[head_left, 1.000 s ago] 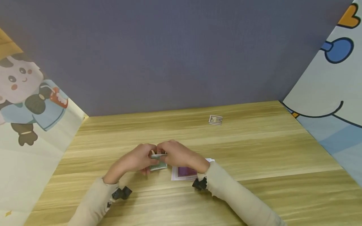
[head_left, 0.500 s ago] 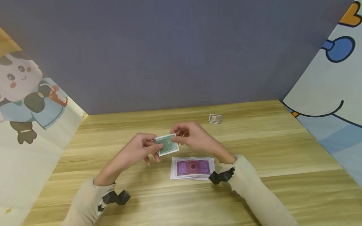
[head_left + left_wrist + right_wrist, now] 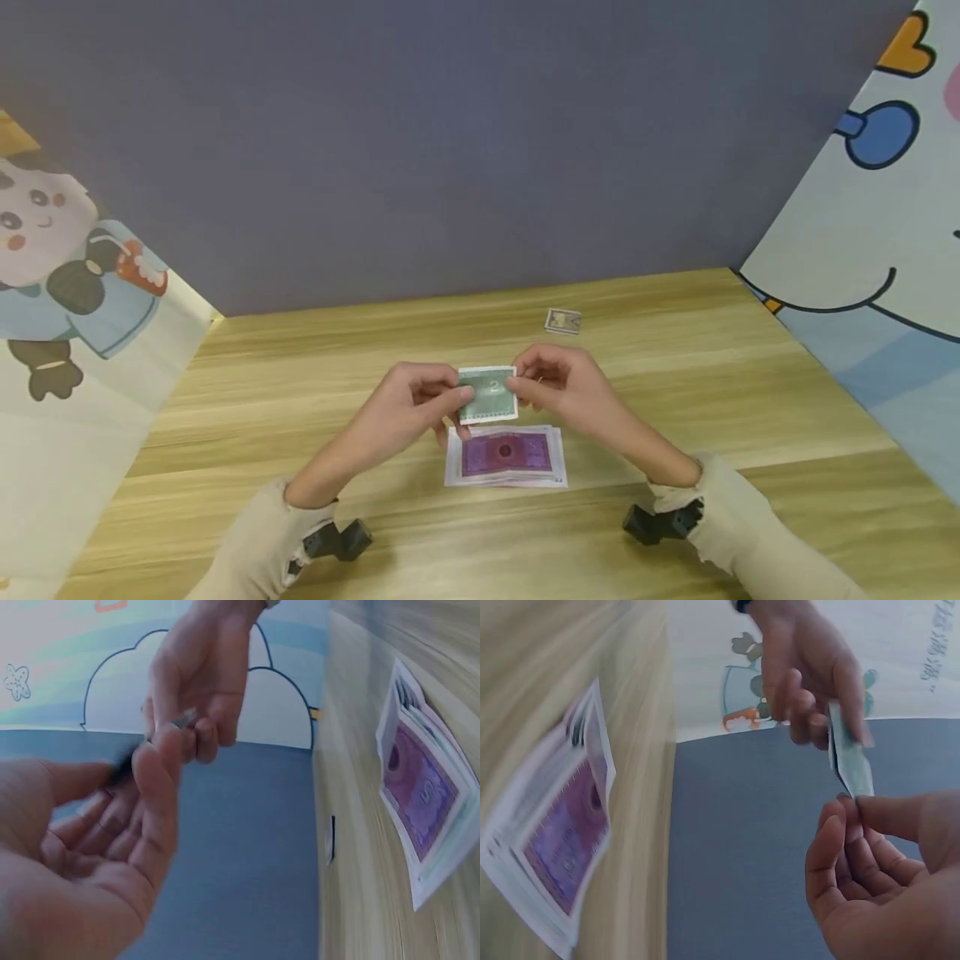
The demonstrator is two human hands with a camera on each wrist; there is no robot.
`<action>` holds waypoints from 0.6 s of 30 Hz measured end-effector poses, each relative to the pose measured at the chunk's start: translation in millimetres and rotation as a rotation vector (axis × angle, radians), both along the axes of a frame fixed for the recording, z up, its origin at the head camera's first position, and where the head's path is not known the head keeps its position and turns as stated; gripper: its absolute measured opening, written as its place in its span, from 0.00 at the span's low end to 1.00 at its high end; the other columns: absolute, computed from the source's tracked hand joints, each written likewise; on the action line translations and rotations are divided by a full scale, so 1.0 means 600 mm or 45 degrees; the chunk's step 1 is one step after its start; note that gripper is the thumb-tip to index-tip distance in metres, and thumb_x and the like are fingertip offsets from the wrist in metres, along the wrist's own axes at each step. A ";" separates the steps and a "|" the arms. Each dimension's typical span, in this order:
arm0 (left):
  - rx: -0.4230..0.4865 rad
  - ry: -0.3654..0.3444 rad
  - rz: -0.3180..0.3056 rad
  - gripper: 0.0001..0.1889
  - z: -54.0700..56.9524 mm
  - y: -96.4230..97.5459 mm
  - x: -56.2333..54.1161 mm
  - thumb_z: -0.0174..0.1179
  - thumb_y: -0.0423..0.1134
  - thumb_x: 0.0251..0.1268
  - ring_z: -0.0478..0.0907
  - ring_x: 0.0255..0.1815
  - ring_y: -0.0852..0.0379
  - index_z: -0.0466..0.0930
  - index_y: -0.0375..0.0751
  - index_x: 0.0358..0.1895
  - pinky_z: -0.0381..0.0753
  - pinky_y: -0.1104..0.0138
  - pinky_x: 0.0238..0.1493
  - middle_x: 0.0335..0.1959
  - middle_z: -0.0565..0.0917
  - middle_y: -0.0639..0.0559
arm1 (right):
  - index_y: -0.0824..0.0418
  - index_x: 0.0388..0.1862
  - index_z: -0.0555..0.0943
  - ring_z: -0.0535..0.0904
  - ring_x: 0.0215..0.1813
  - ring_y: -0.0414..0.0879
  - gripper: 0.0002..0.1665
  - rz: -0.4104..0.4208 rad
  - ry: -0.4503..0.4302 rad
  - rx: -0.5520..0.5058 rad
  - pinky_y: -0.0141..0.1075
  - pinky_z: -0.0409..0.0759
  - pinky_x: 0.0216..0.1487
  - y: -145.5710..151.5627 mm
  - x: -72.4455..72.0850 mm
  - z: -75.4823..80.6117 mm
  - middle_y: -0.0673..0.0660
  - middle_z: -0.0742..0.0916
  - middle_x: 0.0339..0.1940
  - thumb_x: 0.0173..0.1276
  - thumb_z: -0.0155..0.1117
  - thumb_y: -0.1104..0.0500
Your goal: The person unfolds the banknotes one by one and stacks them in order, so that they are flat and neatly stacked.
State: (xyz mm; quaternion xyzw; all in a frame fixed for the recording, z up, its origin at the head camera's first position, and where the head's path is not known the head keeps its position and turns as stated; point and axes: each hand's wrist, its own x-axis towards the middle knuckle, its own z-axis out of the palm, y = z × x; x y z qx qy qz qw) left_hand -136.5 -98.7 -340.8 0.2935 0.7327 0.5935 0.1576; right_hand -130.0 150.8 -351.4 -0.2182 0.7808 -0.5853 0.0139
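A green banknote (image 3: 489, 398) marked with a 2 is held up between both hands, above and just behind a stack of paper notes. At its left end, my left hand (image 3: 411, 410) pinches it between thumb and fingers. The right hand (image 3: 576, 390) pinches the opposite end near the upper corner. Seen edge-on in the right wrist view, the banknote (image 3: 849, 754) looks folded, with layers showing along its side. Lying below on the table, the stack (image 3: 506, 454) has a purple note on top of wider white-edged sheets.
A small brownish folded note (image 3: 562, 321) lies toward the back of the wooden table (image 3: 315, 342). A grey panel (image 3: 480, 150) rises at the table's far edge. Printed cartoon panels flank both sides.
Both hands rise from low over the table and shift right, with the green banknote turning its face to view. The right hand moves off the purple stack, uncovering it.
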 end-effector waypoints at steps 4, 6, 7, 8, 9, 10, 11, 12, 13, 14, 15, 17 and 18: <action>0.108 0.037 -0.096 0.13 -0.007 0.010 0.001 0.51 0.38 0.79 0.84 0.28 0.44 0.83 0.35 0.43 0.84 0.55 0.24 0.30 0.85 0.42 | 0.64 0.41 0.83 0.81 0.29 0.50 0.03 0.056 -0.014 -0.011 0.37 0.83 0.31 0.011 0.017 -0.009 0.61 0.85 0.30 0.71 0.64 0.64; 0.095 0.037 -0.112 0.12 -0.012 0.014 0.001 0.52 0.40 0.78 0.84 0.32 0.46 0.81 0.36 0.47 0.85 0.55 0.27 0.34 0.85 0.42 | 0.62 0.41 0.84 0.82 0.31 0.50 0.04 0.069 -0.006 0.000 0.38 0.84 0.33 0.011 0.024 -0.013 0.59 0.86 0.32 0.71 0.64 0.64; 0.078 0.026 -0.116 0.12 -0.015 0.016 0.002 0.53 0.41 0.77 0.84 0.36 0.47 0.80 0.37 0.51 0.85 0.55 0.31 0.38 0.85 0.43 | 0.61 0.41 0.84 0.83 0.32 0.49 0.04 0.066 0.005 0.017 0.38 0.84 0.34 0.010 0.027 -0.015 0.57 0.86 0.32 0.71 0.64 0.63; 0.059 0.000 -0.120 0.13 -0.019 0.018 0.003 0.55 0.43 0.76 0.84 0.40 0.49 0.78 0.39 0.55 0.86 0.54 0.34 0.43 0.84 0.44 | 0.60 0.41 0.85 0.83 0.33 0.48 0.04 0.061 0.018 0.033 0.38 0.84 0.35 0.009 0.029 -0.017 0.55 0.86 0.32 0.71 0.65 0.63; 0.035 -0.018 -0.124 0.16 -0.021 0.021 0.004 0.57 0.45 0.75 0.83 0.44 0.50 0.76 0.40 0.58 0.86 0.55 0.38 0.46 0.83 0.45 | 0.59 0.40 0.85 0.83 0.33 0.48 0.03 0.053 0.037 0.054 0.37 0.84 0.35 0.008 0.031 -0.019 0.53 0.87 0.32 0.71 0.65 0.62; 0.004 -0.030 -0.128 0.19 -0.024 0.024 0.005 0.57 0.47 0.74 0.82 0.48 0.52 0.73 0.42 0.62 0.85 0.55 0.43 0.50 0.82 0.47 | 0.58 0.40 0.85 0.84 0.33 0.48 0.03 0.046 0.063 0.077 0.37 0.84 0.36 0.007 0.032 -0.020 0.51 0.87 0.32 0.71 0.66 0.61; -0.018 -0.054 -0.139 0.21 -0.027 0.026 0.007 0.58 0.48 0.74 0.81 0.51 0.53 0.72 0.45 0.64 0.84 0.56 0.47 0.53 0.81 0.48 | 0.56 0.39 0.86 0.84 0.33 0.47 0.03 0.036 0.098 0.107 0.37 0.84 0.36 0.005 0.032 -0.021 0.49 0.87 0.31 0.70 0.66 0.61; -0.031 -0.078 -0.152 0.23 -0.029 0.029 0.008 0.58 0.49 0.74 0.80 0.53 0.53 0.70 0.46 0.66 0.83 0.57 0.50 0.55 0.81 0.49 | 0.55 0.38 0.86 0.84 0.32 0.47 0.02 0.026 0.132 0.136 0.36 0.84 0.36 0.004 0.033 -0.023 0.47 0.87 0.31 0.70 0.66 0.60; -0.043 -0.096 -0.164 0.24 -0.031 0.031 0.010 0.58 0.50 0.74 0.81 0.54 0.54 0.69 0.47 0.68 0.83 0.58 0.52 0.56 0.81 0.50 | 0.54 0.37 0.86 0.84 0.32 0.46 0.02 0.016 0.165 0.161 0.36 0.84 0.35 0.003 0.034 -0.024 0.46 0.87 0.30 0.70 0.66 0.60; -0.058 -0.099 -0.173 0.24 -0.032 0.033 0.011 0.57 0.50 0.74 0.81 0.54 0.55 0.69 0.48 0.68 0.82 0.59 0.54 0.55 0.82 0.50 | 0.54 0.36 0.86 0.84 0.31 0.46 0.03 0.008 0.195 0.182 0.35 0.84 0.35 0.003 0.034 -0.025 0.45 0.87 0.29 0.70 0.66 0.60; -0.071 -0.094 -0.182 0.24 -0.033 0.034 0.012 0.56 0.50 0.74 0.81 0.54 0.55 0.69 0.48 0.68 0.81 0.61 0.55 0.55 0.82 0.51 | 0.54 0.35 0.86 0.84 0.30 0.45 0.03 -0.001 0.225 0.203 0.35 0.84 0.34 0.002 0.035 -0.025 0.45 0.87 0.28 0.70 0.67 0.60; -0.089 -0.085 -0.188 0.23 -0.035 0.035 0.014 0.55 0.49 0.75 0.82 0.52 0.56 0.69 0.49 0.69 0.81 0.62 0.55 0.54 0.84 0.51 | 0.54 0.34 0.85 0.84 0.30 0.42 0.04 -0.021 0.291 0.251 0.34 0.84 0.34 -0.001 0.034 -0.027 0.44 0.87 0.28 0.70 0.67 0.61; -0.097 -0.070 -0.183 0.24 -0.035 0.035 0.015 0.56 0.49 0.75 0.83 0.52 0.56 0.69 0.48 0.69 0.81 0.62 0.54 0.54 0.84 0.51 | 0.54 0.33 0.85 0.84 0.29 0.41 0.04 -0.026 0.314 0.270 0.33 0.84 0.34 -0.002 0.033 -0.027 0.43 0.87 0.27 0.69 0.67 0.61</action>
